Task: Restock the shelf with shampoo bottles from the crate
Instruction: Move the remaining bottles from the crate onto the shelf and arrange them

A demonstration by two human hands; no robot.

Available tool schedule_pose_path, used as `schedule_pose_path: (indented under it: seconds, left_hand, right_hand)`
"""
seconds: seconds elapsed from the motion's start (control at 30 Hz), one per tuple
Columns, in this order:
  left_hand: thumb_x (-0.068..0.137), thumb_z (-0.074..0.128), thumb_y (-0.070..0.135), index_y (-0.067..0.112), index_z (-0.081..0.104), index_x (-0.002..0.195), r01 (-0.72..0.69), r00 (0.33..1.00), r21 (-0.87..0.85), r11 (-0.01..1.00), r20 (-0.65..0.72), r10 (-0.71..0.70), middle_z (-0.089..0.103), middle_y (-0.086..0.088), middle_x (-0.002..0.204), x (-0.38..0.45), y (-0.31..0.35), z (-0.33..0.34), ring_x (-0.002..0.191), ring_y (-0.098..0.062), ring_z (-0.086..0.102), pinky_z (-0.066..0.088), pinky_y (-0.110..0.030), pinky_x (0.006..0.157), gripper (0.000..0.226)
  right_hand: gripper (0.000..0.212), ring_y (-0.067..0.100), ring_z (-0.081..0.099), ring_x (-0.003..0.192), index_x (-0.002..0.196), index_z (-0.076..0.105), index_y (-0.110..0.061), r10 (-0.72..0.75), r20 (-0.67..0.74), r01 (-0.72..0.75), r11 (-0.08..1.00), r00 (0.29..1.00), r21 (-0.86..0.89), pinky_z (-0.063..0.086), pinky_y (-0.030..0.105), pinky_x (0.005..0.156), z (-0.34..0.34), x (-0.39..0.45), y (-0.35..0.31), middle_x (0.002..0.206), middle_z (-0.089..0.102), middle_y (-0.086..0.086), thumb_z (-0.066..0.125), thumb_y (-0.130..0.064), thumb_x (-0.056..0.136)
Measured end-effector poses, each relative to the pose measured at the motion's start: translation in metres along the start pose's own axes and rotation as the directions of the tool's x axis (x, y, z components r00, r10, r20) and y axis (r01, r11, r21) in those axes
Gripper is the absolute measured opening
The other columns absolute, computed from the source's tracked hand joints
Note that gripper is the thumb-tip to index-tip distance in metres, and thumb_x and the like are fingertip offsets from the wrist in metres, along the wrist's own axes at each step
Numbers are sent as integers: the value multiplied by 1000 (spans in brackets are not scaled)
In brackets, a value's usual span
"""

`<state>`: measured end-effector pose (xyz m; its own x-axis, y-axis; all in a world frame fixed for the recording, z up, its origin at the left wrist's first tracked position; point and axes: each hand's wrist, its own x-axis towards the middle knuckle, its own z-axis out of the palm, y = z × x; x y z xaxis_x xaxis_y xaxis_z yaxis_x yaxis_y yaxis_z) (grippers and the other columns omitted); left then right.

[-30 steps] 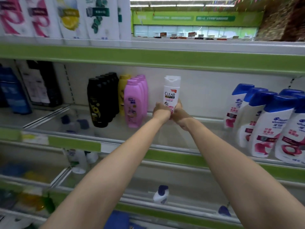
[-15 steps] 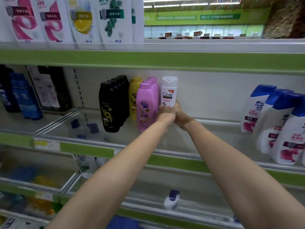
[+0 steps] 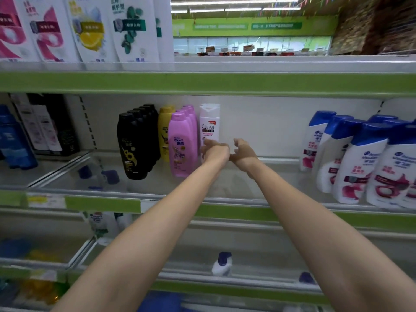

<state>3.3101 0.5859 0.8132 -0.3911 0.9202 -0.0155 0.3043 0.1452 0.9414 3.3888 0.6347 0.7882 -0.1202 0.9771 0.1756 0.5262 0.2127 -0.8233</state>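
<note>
Head view: both hands are stretched deep into the middle shelf (image 3: 225,200). The left hand (image 3: 213,150) sits at the foot of the white shampoo bottle (image 3: 209,122), fingers loosely curled at its lower front; whether it touches the bottle or has just let go cannot be told, because the hand hides the base. The right hand (image 3: 244,152) is apart from the bottle on its right side, fingers spread and relaxed, gripping nothing.

The bottle stands upright at the back of the shelf, label forward, just beside the row of pink bottles (image 3: 180,145) and seemingly touching the rear ones. Further left are a yellow bottle (image 3: 165,122) and a row of black bottles (image 3: 135,143); well to the right, across a bare stretch of shelf, stands a cluster of white bottles with blue caps (image 3: 360,163). The crate is not in view.

This looks like the release at the end of one placement. To do it well, the bottle should be fully seated and steady before the fingers leave, so a light check at the base is worthwhile. Both hands should draw straight back toward the body, low and between the rows, since a sideways sweep of the left wrist could knock the pink row. Later bottles probably belong in front of this one, forming a row, or in the bare stretch to its right.
</note>
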Motion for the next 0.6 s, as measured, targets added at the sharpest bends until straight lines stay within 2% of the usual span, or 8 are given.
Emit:
schedule_pose_path:
  seconds: [0.07,0.13,0.23,0.33,0.47,0.53,0.6]
  left_hand:
    - [97,41,16,5,8,149,-13,999,7,1000,30,13,17,-20,154,-16,7,9,140,-32,28,28,-37,113,63]
    - [94,42,12,5,16,147,-40,997,-15,999,61,41,26,-18,151,-36,16,22,136,-31,34,32,-36,109,59]
    - [92,41,7,5,26,143,-84,992,-42,996,92,87,33,-15,146,-72,27,47,132,-30,39,35,-33,104,53]
    - [90,42,6,6,33,136,-100,984,-108,989,137,115,39,-14,143,-110,38,72,126,-31,45,41,-37,103,47]
    - [91,47,5,7,34,139,-123,977,-158,980,154,148,40,-11,144,-137,47,98,129,-27,43,38,-31,99,50]
    - [90,50,7,7,37,136,-139,974,-164,977,158,165,45,-11,140,-152,53,112,125,-27,46,40,-32,99,48]
    - [88,54,7,6,39,131,-146,970,-166,975,171,174,49,-12,134,-162,56,123,121,-26,49,43,-31,94,46]
  right_hand:
    - [61,22,52,115,141,35,-3,-26,-52,26,1000,998,-8,39,25,95,-19,-17,0,142,41,13,63,-8,87]
    - [51,17,50,97,137,40,-3,-27,-97,30,999,995,30,38,21,83,-42,-38,2,135,48,13,58,-4,89]
    - [42,16,50,91,131,44,-3,-53,-177,61,997,983,38,42,20,73,-82,-72,6,127,54,14,53,-2,90]
    - [35,18,55,97,127,48,-6,-84,-243,83,996,966,-14,44,25,82,-122,-108,14,118,59,9,52,-3,92]
    - [32,15,53,93,122,50,-6,-88,-292,95,995,953,13,44,24,83,-157,-143,25,113,59,8,54,-3,91]
    - [31,17,55,96,121,50,-7,-81,-327,82,997,942,-11,48,29,87,-177,-157,34,111,59,7,54,-5,91]
    - [29,18,56,95,121,49,-8,-47,-364,39,999,930,-30,49,31,83,-194,-170,44,108,57,5,53,-6,92]
